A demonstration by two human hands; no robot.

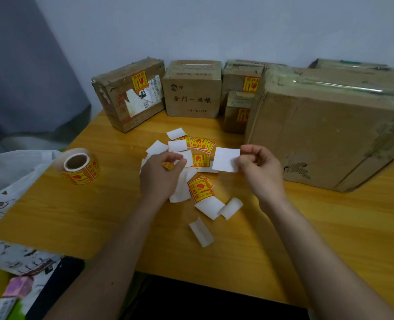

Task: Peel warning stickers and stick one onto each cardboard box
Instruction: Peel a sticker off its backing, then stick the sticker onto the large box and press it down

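Observation:
Several cardboard boxes stand along the back of the wooden table (76, 211). The left box (131, 93) and two stacked small boxes (239, 98) carry yellow-red warning stickers. The middle box (192, 93) and the big right box (325, 135) show none. My right hand (258, 169) pinches a white backing paper (226, 159) by its right edge. My left hand (161, 174) holds a yellow-red sticker (168, 166) between its fingers, over a pile of loose stickers (200, 189) and white backing papers (208, 209).
A roll of warning stickers (80, 166) lies on the table at the left. A white patterned cloth (6, 185) and a small pink box (18, 287) sit off the table's left edge. A grey curtain hangs at the far left.

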